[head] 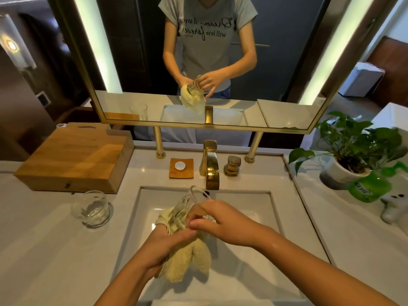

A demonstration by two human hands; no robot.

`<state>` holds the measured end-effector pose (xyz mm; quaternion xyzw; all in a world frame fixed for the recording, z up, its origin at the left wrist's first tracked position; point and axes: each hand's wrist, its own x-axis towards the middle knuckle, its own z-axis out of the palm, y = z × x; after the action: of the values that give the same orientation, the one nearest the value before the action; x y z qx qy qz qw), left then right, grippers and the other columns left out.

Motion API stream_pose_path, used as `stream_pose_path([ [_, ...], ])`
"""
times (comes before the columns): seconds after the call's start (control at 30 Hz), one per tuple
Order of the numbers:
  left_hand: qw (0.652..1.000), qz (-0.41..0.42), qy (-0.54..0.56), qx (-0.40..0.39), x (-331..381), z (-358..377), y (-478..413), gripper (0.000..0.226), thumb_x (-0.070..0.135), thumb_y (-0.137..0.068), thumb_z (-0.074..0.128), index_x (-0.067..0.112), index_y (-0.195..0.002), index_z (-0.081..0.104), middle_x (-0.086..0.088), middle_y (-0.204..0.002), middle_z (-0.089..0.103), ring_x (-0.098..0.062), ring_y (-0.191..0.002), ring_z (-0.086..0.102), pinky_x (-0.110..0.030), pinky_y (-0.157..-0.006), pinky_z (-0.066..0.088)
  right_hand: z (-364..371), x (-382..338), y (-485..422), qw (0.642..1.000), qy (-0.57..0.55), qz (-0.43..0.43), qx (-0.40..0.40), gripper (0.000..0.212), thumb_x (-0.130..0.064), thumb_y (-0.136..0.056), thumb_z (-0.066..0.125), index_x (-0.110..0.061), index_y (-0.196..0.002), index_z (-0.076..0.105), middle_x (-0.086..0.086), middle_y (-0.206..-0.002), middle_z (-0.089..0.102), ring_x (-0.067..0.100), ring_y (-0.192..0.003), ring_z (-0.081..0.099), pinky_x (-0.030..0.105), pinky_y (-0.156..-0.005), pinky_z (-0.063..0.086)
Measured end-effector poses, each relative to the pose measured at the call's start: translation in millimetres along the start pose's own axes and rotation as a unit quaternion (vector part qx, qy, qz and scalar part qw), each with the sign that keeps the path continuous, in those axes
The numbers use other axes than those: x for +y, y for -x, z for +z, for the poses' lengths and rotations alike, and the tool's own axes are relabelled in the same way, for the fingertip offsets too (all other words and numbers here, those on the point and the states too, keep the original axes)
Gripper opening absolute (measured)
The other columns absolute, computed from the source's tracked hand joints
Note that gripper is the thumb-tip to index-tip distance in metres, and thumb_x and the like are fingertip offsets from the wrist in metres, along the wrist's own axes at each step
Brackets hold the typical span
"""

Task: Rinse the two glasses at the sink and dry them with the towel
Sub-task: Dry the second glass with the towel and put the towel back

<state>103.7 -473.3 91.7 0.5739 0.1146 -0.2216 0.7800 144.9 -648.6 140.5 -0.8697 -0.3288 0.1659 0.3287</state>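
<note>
Over the white sink basin (249, 202), I hold a clear glass (187, 203) tilted with its mouth toward the faucet. My left hand (163, 241) grips a pale yellow towel (187, 261), which wraps the glass's base and hangs down below. My right hand (218, 219) grips the glass from the right side, fingers over its wall. A second clear glass (93, 208) stands upright on the counter left of the basin, apart from both hands.
A gold faucet (210, 166) and its handle (233, 165) stand behind the basin. A wooden box (75, 160) sits at back left, a soap dish (181, 168) beside the faucet. A potted plant (348, 155) and green bottle (368, 187) occupy the right counter.
</note>
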Motion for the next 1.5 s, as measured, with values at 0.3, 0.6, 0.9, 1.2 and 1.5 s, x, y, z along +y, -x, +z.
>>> stream_pose_path([
  [0.3,0.990,0.036,-0.040,0.127,-6,-40,36,0.042,0.026,-0.068,0.078,0.016,-0.106,0.066,-0.007,-0.094,0.076,-0.019,-0.084,0.073,-0.030,-0.067,0.056,39,-30,-38,0.990,0.135,-0.042,-0.010,0.023,-0.035,-0.097,0.049,-0.018,-0.104,0.063,0.002,-0.100,0.063,0.016,-0.099,0.048,0.041,-0.075,0.048],
  [0.6,0.972,0.039,-0.079,0.218,-1,-124,92,0.014,0.007,-0.084,0.066,-0.006,-0.089,0.065,-0.024,-0.082,0.070,-0.023,-0.068,0.066,-0.028,-0.057,0.051,101,-82,-100,0.991,0.068,-0.086,-0.083,0.024,-0.030,-0.097,0.052,-0.013,-0.101,0.068,0.006,-0.098,0.068,0.019,-0.087,0.058,0.040,-0.074,0.049],
  [0.9,0.945,-0.007,0.002,0.326,-11,-194,124,0.005,0.006,-0.088,0.062,0.002,-0.088,0.065,-0.010,-0.071,0.072,-0.025,-0.069,0.067,-0.031,-0.059,0.050,163,-108,-142,0.990,0.077,-0.087,-0.079,0.026,-0.030,-0.095,0.052,-0.007,-0.088,0.063,0.010,-0.090,0.065,0.024,-0.084,0.056,0.044,-0.072,0.050],
  [1.2,0.944,-0.001,0.041,0.326,9,-245,142,0.019,0.005,-0.090,0.059,0.001,-0.108,0.061,-0.020,-0.092,0.069,-0.029,-0.080,0.067,-0.032,-0.064,0.051,187,-108,-161,0.951,0.258,-0.131,-0.110,0.024,-0.025,-0.097,0.048,-0.007,-0.097,0.066,0.013,-0.098,0.063,0.028,-0.093,0.056,0.040,-0.070,0.051],
  [1.5,0.949,0.041,0.053,0.308,46,-277,139,0.016,0.004,-0.089,0.058,0.003,-0.105,0.061,-0.018,-0.085,0.069,-0.024,-0.064,0.070,-0.029,-0.050,0.056,203,-107,-171,0.933,0.317,-0.122,-0.121,0.028,-0.031,-0.095,0.054,-0.007,-0.103,0.067,0.013,-0.103,0.064,0.029,-0.104,0.053,0.044,-0.071,0.055],
])
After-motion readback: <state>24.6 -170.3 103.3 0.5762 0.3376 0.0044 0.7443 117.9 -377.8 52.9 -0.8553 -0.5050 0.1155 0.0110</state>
